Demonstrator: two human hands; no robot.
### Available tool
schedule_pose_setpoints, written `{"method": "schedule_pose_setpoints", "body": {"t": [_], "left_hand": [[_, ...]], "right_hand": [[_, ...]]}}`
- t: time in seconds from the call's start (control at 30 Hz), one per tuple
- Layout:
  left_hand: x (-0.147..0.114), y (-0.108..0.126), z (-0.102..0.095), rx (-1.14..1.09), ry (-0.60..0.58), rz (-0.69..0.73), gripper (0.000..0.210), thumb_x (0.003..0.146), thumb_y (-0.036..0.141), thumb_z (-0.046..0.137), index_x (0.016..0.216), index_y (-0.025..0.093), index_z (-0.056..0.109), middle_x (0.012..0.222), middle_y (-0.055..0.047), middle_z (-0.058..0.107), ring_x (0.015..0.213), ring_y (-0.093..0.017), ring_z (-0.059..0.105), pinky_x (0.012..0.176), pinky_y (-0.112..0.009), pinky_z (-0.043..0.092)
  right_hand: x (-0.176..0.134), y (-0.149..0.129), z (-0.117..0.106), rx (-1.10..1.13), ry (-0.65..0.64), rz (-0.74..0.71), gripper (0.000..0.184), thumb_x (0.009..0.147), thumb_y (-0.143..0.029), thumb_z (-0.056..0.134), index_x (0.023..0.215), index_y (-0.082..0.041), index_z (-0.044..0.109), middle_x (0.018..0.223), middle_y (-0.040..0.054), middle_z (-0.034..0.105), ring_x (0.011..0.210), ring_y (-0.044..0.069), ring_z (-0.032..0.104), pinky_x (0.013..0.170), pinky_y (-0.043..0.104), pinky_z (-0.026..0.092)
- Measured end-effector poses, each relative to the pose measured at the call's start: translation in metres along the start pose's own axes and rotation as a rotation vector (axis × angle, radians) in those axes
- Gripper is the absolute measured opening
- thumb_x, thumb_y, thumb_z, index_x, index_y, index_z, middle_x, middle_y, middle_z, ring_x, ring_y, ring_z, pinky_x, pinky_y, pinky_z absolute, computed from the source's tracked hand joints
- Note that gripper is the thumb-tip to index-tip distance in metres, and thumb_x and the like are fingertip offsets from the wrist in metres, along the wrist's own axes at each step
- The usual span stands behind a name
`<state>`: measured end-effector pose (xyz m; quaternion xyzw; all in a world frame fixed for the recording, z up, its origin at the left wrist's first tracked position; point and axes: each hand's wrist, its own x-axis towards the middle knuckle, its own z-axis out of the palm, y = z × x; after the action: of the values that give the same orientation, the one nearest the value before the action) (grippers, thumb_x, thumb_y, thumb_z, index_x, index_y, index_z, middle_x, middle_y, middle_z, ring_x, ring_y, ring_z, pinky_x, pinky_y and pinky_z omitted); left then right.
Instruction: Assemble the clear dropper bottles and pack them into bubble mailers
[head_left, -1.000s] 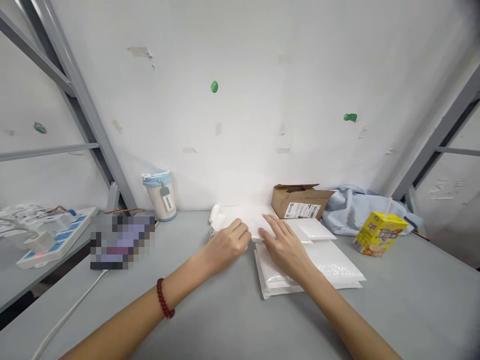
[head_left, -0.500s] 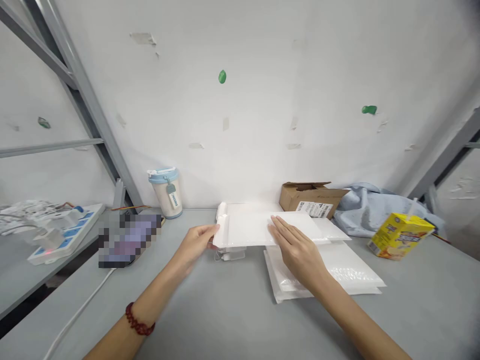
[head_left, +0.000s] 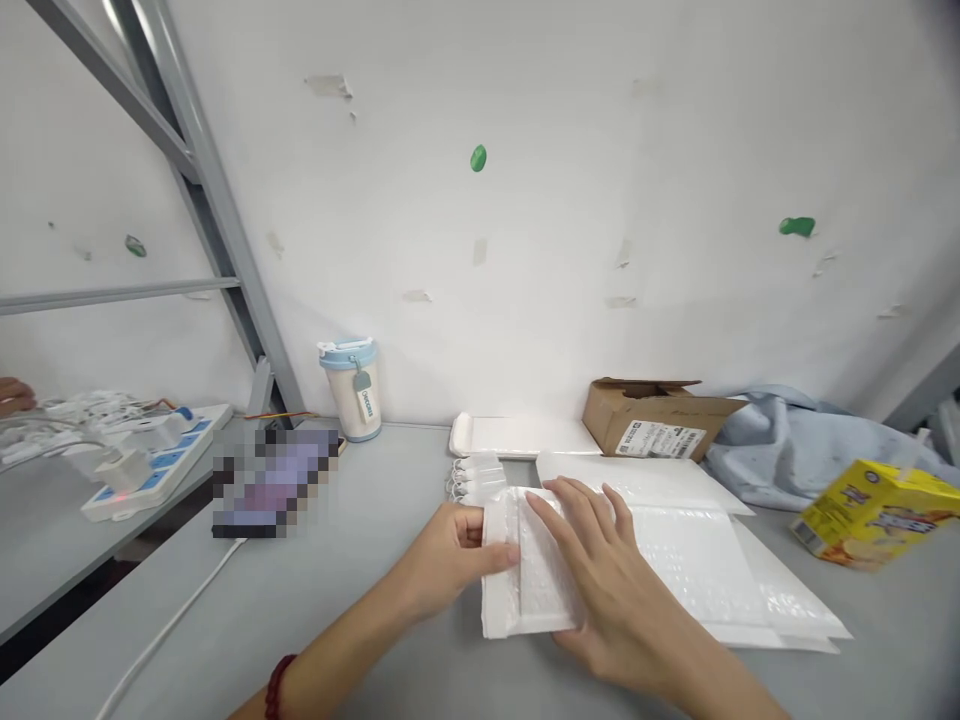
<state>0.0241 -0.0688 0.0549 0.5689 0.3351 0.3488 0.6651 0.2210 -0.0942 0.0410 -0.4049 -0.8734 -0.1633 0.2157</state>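
A white bubble mailer (head_left: 536,590) lies between my hands, its flap end toward the left. My left hand (head_left: 450,560) pinches that left end, thumb on top and fingers curled beneath. My right hand (head_left: 607,580) spans the same mailer, fingers spread over the top and thumb at the near edge. To the right are more white bubble mailers (head_left: 701,565), overlapping one another and partly covered by my right hand. Just behind the held mailer sits a bundle of small white pieces with thin loops (head_left: 478,478).
Along the wall are a lidded cup (head_left: 352,390), a flat white item (head_left: 529,435), an opened cardboard box (head_left: 660,420) and bluish cloth (head_left: 795,440). A yellow drink carton (head_left: 874,515) stands right. Left are a phone (head_left: 281,485), its cable and a power strip (head_left: 161,465). Another person's hand (head_left: 13,395) shows far left.
Both hands have come nearer to me and lower, with a mailer's flap end now between them. The looped white bundle and flat white item behind are more exposed. The view has shifted left.
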Motion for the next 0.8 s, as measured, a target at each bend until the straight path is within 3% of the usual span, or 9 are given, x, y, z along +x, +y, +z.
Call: {"method": "schedule_pose_setpoints", "body": {"t": [0.2, 0.3, 0.4, 0.63, 0.7, 0.8], "left_hand": [[0.004, -0.010, 0.002, 0.143, 0.054, -0.010, 0.027, 0.074, 0.038, 0.061, 0.073, 0.011, 0.064, 0.068, -0.003, 0.063, 0.063, -0.015, 0.056, 0.058, -0.023, 0.042], [0.006, -0.015, 0.002, 0.290, 0.146, 0.003, 0.030, 0.075, 0.040, 0.057, 0.068, 0.011, 0.063, 0.062, -0.001, 0.058, 0.056, -0.012, 0.050, 0.051, -0.022, 0.035], [0.007, -0.019, 0.001, 0.423, 0.229, 0.018, 0.033, 0.074, 0.042, 0.055, 0.064, 0.012, 0.062, 0.059, 0.000, 0.057, 0.055, -0.013, 0.048, 0.049, -0.022, 0.034], [0.009, -0.010, -0.014, 0.563, 0.304, -0.011, 0.039, 0.076, 0.047, 0.050, 0.053, 0.016, 0.052, 0.050, 0.002, 0.051, 0.050, -0.012, 0.046, 0.049, -0.022, 0.033], [0.010, -0.004, -0.023, 0.625, 0.383, -0.008, 0.040, 0.077, 0.048, 0.046, 0.055, 0.016, 0.053, 0.053, 0.001, 0.054, 0.051, -0.013, 0.047, 0.050, -0.023, 0.034], [0.013, 0.002, -0.039, 0.853, 0.584, 0.107, 0.036, 0.079, 0.044, 0.043, 0.061, 0.017, 0.057, 0.060, 0.000, 0.059, 0.059, -0.015, 0.051, 0.057, -0.025, 0.037]], "right_hand": [[0.000, 0.000, -0.001, 0.035, 0.039, 0.005, 0.076, 0.065, -0.028, 0.057, 0.135, -0.017, 0.030, 0.122, 0.0174, 0.043, 0.113, 0.036, 0.037, 0.097, 0.056, 0.023], [0.000, 0.000, -0.001, 0.046, 0.053, -0.001, 0.075, 0.064, -0.019, 0.055, 0.134, -0.017, 0.030, 0.119, 0.0162, 0.043, 0.109, 0.034, 0.039, 0.093, 0.055, 0.026], [0.001, 0.002, -0.001, 0.033, 0.058, -0.003, 0.074, 0.063, -0.012, 0.052, 0.133, -0.015, 0.029, 0.116, 0.0165, 0.043, 0.106, 0.032, 0.040, 0.086, 0.049, 0.033], [0.002, 0.020, -0.005, -0.040, 0.013, 0.057, 0.059, 0.067, -0.019, 0.055, 0.125, -0.014, 0.042, 0.108, 0.0145, 0.051, 0.096, 0.029, 0.045, 0.077, 0.039, 0.036], [0.002, 0.026, -0.006, -0.061, 0.022, 0.109, 0.053, 0.070, -0.020, 0.055, 0.122, -0.014, 0.044, 0.106, 0.0138, 0.052, 0.095, 0.028, 0.046, 0.076, 0.038, 0.037], [0.002, 0.034, -0.004, -0.097, 0.033, 0.206, 0.046, 0.076, -0.023, 0.053, 0.120, -0.014, 0.045, 0.105, 0.0134, 0.052, 0.096, 0.028, 0.047, 0.075, 0.037, 0.038]]}}
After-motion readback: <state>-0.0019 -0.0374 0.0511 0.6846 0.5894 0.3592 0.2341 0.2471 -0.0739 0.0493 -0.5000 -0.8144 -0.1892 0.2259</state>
